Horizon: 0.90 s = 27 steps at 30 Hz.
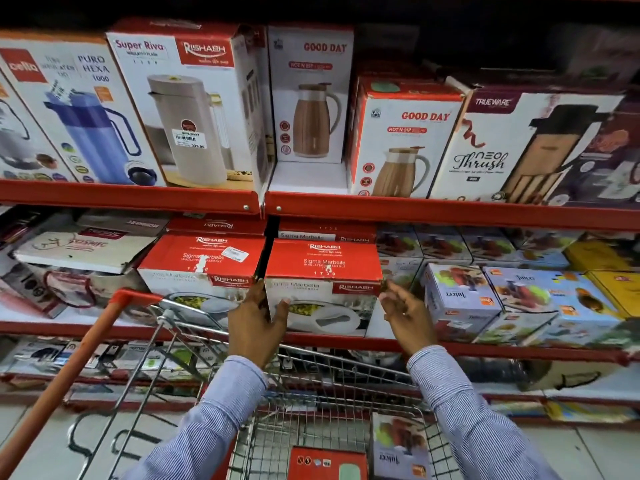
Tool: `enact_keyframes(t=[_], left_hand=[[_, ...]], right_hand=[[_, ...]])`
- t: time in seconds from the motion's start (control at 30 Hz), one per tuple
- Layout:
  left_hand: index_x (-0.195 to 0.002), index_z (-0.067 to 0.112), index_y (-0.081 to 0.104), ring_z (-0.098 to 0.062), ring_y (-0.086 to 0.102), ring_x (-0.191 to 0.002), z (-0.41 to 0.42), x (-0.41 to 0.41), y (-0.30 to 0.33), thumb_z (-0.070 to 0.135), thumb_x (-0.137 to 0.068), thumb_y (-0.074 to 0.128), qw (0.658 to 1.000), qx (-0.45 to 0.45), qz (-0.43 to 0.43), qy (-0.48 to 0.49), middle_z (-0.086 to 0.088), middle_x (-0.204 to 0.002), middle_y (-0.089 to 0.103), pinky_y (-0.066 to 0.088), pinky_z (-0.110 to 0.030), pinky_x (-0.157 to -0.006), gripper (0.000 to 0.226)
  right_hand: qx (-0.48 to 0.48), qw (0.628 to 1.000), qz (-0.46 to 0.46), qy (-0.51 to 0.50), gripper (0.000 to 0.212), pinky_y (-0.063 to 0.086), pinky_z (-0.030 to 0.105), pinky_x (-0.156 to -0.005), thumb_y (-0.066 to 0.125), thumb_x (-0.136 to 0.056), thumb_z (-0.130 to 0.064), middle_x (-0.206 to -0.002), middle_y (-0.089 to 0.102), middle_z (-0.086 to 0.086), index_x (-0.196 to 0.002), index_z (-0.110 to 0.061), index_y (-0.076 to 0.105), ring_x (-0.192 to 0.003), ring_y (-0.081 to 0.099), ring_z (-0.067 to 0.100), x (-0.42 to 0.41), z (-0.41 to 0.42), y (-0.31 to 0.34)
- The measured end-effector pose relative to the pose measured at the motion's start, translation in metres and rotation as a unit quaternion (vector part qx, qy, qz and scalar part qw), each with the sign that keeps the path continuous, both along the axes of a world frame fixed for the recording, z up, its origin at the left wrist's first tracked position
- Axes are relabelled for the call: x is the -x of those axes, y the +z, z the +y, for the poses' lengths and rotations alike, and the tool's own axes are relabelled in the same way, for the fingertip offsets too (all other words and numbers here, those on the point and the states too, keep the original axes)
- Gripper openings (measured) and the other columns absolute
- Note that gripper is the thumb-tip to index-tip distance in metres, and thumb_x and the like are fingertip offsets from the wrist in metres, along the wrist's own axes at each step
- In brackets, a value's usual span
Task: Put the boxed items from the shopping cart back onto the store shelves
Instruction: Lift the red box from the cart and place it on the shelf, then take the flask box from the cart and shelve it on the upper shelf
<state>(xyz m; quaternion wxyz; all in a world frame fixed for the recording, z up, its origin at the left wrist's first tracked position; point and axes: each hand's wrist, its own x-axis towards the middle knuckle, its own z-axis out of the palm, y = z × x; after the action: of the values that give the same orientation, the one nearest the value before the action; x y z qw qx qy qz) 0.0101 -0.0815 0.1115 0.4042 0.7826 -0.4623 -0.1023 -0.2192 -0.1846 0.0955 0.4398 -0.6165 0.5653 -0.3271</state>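
Red store shelves (pixel 450 211) are filling the view, packed with boxed flasks above and casserole boxes on the middle shelf. Reading left to right: the left hand (pixel 258 318) is gripping the left front corner of a red-and-white casserole box (pixel 323 271), which is sitting on the shelf beside a matching box (pixel 202 259) just left of that grip. The right hand (pixel 405 311) is hovering open just off the box's right end, holding nothing. Below the hands, the shopping cart (pixel 311 393) is still carrying a red box (pixel 327 462) and a juicer box (pixel 398 445), so at least two items seem to be awaiting shelving.
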Motion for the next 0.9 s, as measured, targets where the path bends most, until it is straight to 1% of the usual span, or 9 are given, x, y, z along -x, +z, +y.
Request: enact_keyframes(t=[0.07,0.13,0.2,0.3,0.43,0.5,0.7,0.83,0.9], left_hand=[[-0.126,0.013,0.057,-0.027,0.073,-0.084,0.019,0.008,-0.012,0.032,-0.087,0.066,1.0,-0.003,0.015,-0.011,-0.009,-0.102,0.075,0.053,-0.029,-0.076,0.044],[-0.126,0.014,0.059,-0.023,0.072,-0.087,0.037,0.014,-0.043,0.036,-0.086,0.066,0.998,-0.055,0.031,-0.018,-0.005,-0.111,0.072,0.055,-0.03,-0.081,0.047],[-0.124,0.013,0.059,-0.02,0.071,-0.083,0.056,0.021,-0.079,0.037,-0.083,0.068,0.983,-0.131,0.123,-0.033,-0.006,-0.111,0.073,0.057,-0.033,-0.081,0.048],[-0.113,0.009,0.061,-0.031,0.069,-0.094,0.081,0.033,-0.133,0.05,-0.076,0.067,0.939,-0.266,0.214,-0.041,-0.016,-0.108,0.072,0.056,-0.045,-0.085,0.056],[-0.133,0.008,0.048,-0.034,0.055,-0.12,0.104,0.057,-0.174,0.048,-0.081,0.067,0.852,-0.413,0.322,0.003,-0.017,-0.136,0.055,0.048,-0.045,-0.101,0.068],[-0.136,0.006,0.044,-0.035,0.051,-0.126,0.11,0.065,-0.181,0.05,-0.082,0.064,0.83,-0.455,0.322,0.0,-0.017,-0.141,0.05,0.046,-0.042,-0.102,0.072],[-0.113,0.01,0.065,-0.034,0.063,-0.104,0.124,0.069,-0.204,0.07,-0.041,0.066,0.816,-0.449,0.363,0.005,-0.015,-0.12,0.068,0.052,-0.048,-0.095,0.094],[-0.12,0.02,0.06,-0.032,0.065,-0.102,0.134,0.073,-0.219,0.077,-0.034,0.076,0.817,-0.403,0.411,0.04,-0.008,-0.118,0.069,0.052,-0.05,-0.093,0.105],[-0.121,0.02,0.058,-0.032,0.066,-0.099,0.134,0.075,-0.205,0.073,-0.039,0.078,0.821,-0.372,0.43,0.053,-0.01,-0.118,0.068,0.053,-0.05,-0.092,0.1]], right_hand=[[-0.002,1.0,-0.012,-0.012,0.037,0.052,0.042,-0.097,0.058,-0.092,-0.022,-0.127,0.065,0.001,-0.129,-0.018,0.057,-0.114,0.061,0.017,0.012,0.018,-0.015],[-0.023,0.999,-0.014,-0.026,0.031,0.051,0.025,-0.088,0.058,-0.092,-0.02,-0.118,0.068,0.004,-0.122,-0.013,0.06,-0.105,0.063,0.015,0.025,0.041,-0.034],[-0.059,0.997,0.027,-0.032,0.027,0.046,0.015,-0.078,0.058,-0.092,-0.02,-0.11,0.07,0.004,-0.117,-0.011,0.062,-0.097,0.063,0.014,0.038,0.065,-0.062],[-0.168,0.982,0.086,-0.032,0.027,0.051,0.029,-0.086,0.06,-0.09,-0.026,-0.111,0.07,0.003,-0.114,-0.014,0.064,-0.092,0.065,0.018,0.051,0.097,-0.111],[-0.302,0.927,0.217,0.048,0.041,0.044,0.026,-0.091,0.046,-0.094,-0.039,-0.12,0.067,0.011,-0.114,-0.009,0.065,-0.101,0.062,0.023,0.057,0.126,-0.161],[-0.362,0.907,0.208,0.063,0.047,0.05,0.037,-0.097,0.044,-0.091,-0.04,-0.12,0.067,0.019,-0.112,-0.003,0.066,-0.109,0.063,0.032,0.052,0.139,-0.169],[-0.405,0.894,0.184,0.052,0.048,0.05,0.042,-0.099,0.047,-0.09,-0.043,-0.115,0.069,0.018,-0.112,-0.004,0.067,-0.111,0.064,0.034,0.043,0.164,-0.169],[-0.384,0.908,0.155,0.069,0.029,0.051,0.031,-0.08,0.049,-0.089,-0.044,-0.086,0.067,0.003,-0.084,-0.021,0.066,-0.081,0.063,0.022,0.044,0.174,-0.16],[-0.361,0.921,0.137,0.056,0.027,0.049,0.033,-0.084,0.049,-0.086,-0.046,-0.085,0.067,-0.002,-0.08,-0.027,0.067,-0.08,0.061,0.017,0.049,0.175,-0.156]])
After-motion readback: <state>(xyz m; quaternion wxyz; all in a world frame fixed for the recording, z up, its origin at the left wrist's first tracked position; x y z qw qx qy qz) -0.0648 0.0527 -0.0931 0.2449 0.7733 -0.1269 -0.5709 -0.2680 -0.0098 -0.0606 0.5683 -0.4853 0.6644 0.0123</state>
